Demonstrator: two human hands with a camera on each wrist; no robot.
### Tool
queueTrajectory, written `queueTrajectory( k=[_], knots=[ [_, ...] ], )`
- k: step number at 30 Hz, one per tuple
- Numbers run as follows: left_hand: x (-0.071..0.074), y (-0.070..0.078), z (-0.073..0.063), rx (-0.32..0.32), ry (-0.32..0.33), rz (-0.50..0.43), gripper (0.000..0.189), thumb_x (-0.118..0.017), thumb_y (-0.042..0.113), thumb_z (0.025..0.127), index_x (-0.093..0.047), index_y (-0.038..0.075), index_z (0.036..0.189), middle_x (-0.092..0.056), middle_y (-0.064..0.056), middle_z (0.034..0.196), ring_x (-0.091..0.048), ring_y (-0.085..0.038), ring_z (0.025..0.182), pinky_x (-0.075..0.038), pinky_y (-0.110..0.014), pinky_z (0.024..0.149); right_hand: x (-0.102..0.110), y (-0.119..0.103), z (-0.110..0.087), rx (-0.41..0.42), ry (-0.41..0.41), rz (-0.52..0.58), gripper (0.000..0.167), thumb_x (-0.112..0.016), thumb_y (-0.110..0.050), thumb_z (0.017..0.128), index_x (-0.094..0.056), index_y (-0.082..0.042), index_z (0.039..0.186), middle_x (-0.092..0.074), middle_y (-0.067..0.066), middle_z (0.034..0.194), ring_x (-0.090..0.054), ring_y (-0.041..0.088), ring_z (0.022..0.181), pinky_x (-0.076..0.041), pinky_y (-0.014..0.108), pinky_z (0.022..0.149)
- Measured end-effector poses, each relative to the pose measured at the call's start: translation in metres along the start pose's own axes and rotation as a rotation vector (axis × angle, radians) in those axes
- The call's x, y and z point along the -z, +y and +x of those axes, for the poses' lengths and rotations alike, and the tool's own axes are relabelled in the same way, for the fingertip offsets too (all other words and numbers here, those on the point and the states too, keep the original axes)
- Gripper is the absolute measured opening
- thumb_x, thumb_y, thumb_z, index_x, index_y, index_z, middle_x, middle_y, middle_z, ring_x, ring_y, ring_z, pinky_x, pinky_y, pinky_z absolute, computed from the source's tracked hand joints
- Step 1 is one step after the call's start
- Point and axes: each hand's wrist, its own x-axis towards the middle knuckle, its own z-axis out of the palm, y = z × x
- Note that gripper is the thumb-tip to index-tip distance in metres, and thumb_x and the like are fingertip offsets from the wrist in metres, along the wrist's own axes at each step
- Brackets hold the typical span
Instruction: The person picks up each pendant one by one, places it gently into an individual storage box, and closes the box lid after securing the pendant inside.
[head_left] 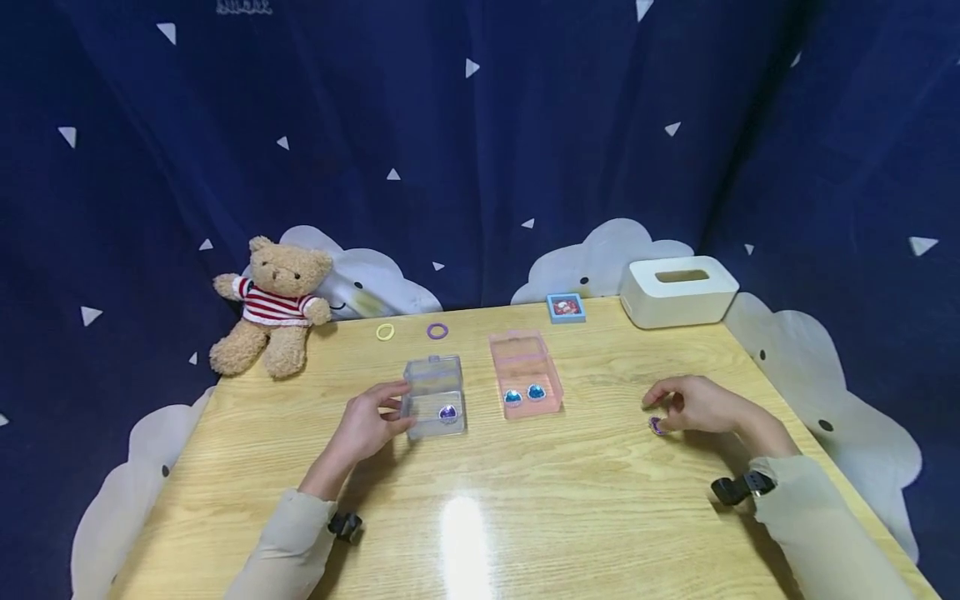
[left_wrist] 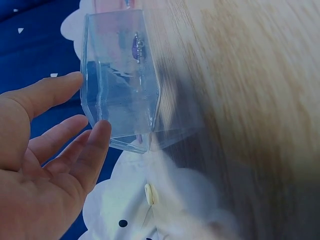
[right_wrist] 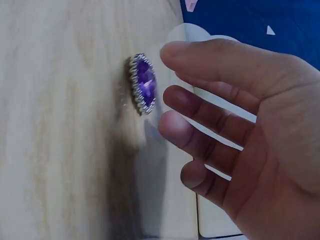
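My left hand (head_left: 369, 423) is at the left side of a clear plastic box (head_left: 433, 426) with its lid tipped back. Thumb and fingertips (left_wrist: 104, 131) reach the box's edge without curling round it. Inside lies a purple gem with a silvery beaded border (head_left: 447, 413). Over at the right, my right hand (head_left: 701, 404) hovers beside another purple gem (right_wrist: 145, 84) on the tabletop. Its fingers are loosely bent, and a gap shows between them and that gem in the right wrist view.
Between the hands stands a pink box (head_left: 534, 407) holding two blue gems. Behind are a yellow ring (head_left: 385, 332), a purple ring (head_left: 437, 331), a small blue-framed square (head_left: 566, 308) and a white tissue box (head_left: 678, 296). A teddy bear (head_left: 277, 304) sits at the back left.
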Motion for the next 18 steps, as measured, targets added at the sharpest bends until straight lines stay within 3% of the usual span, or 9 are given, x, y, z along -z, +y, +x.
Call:
queueTrajectory(
  k=[9,18],
  knots=[
    [-0.001,0.0,0.002,-0.016,0.008,-0.01,0.055,-0.08,0.002,0.081,-0.061,-0.004,0.132,-0.059,-0.019,0.14,-0.066,-0.036,0.109,-0.062,-0.033,0.091,-0.008,0.004,-0.001,0.1,-0.004,-0.033,0.039,-0.084,-0.016,0.077,-0.069,-0.012,0.112,-0.068,-0.002,0.102,-0.052,0.008,0.08,-0.045,0.018,0.063],
    [-0.003,-0.001,0.0,0.001,0.026,-0.011,0.053,-0.081,0.002,0.08,-0.063,-0.004,0.129,-0.058,-0.016,0.142,-0.066,-0.035,0.109,-0.062,-0.034,0.091,-0.013,0.006,-0.004,0.144,-0.025,-0.048,0.042,-0.087,-0.017,0.073,-0.068,-0.011,0.109,-0.061,-0.002,0.094,-0.049,0.005,0.077,-0.042,0.018,0.06]
  ],
)
